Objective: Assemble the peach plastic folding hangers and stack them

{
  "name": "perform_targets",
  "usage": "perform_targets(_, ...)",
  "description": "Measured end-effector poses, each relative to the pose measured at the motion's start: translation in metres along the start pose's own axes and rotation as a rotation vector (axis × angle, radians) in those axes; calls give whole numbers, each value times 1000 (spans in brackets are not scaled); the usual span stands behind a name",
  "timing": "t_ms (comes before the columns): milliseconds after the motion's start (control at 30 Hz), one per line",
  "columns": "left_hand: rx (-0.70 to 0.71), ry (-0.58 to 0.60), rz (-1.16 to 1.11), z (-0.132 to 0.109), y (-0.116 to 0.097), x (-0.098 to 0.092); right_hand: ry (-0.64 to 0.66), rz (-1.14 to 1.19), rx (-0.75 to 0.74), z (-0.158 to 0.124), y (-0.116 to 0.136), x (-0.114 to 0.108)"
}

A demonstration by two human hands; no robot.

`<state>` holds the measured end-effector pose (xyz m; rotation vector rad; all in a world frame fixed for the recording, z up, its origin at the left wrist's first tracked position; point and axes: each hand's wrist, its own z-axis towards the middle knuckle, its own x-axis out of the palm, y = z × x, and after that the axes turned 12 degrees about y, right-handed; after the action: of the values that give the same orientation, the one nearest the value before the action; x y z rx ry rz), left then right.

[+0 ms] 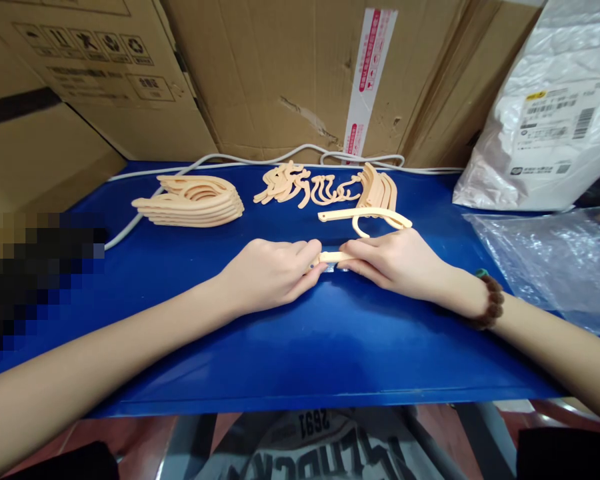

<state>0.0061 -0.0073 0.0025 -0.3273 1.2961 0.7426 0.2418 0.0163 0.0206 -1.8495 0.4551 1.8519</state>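
At the middle of the blue bench (300, 360), both hands meet over one small peach-coloured plastic strip (336, 257). The left hand (275, 270) is closed around the strip's left end, thumb and fingertips pinched on it, with the knuckles turned up. The right hand (395, 263) is likewise closed on the right end, its fingers laid along the strip and pressing it low against the bench top. Only a short stretch of the strip shows between the two hands; the rest is hidden under the fingers. A bead bracelet (491, 303) sits on the right wrist.

Just beyond the right hand lies a long hook-shaped piece (365, 215) of the same colour; whether it touches the hand cannot be told. Behind it stands a row of pieces (379, 187) set on edge, and to their left a loose heap of small hooks (300, 187). Farther left, well apart from the hands, is a neat stack of curved pieces (193, 200).

A white cable (220, 160) runs along the back edge of the bench and down its left side. Cardboard boxes (280, 73) rise behind. On the right a white bag (540, 120) with a printed label leans against the boxes, and a clear bag (550, 267) lies flat near the right forearm.
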Motion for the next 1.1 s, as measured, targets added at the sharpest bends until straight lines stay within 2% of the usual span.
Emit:
perform_targets(233, -25, 2, 7, -1, -4, -1, -87, -91, 0, -3, 8, 5)
perform_targets(533, -99, 37, -3, -1, 1, -6, -248, -138, -17, -4, -1, 4)
perform_targets(767, -150, 47, 12, -2, 4, -8, -361, -151, 94, -6, -4, -2)
perform_targets(1100, -149, 31, 15, -2, 8, -7, -327, -125, 205, -2, -8, 6)
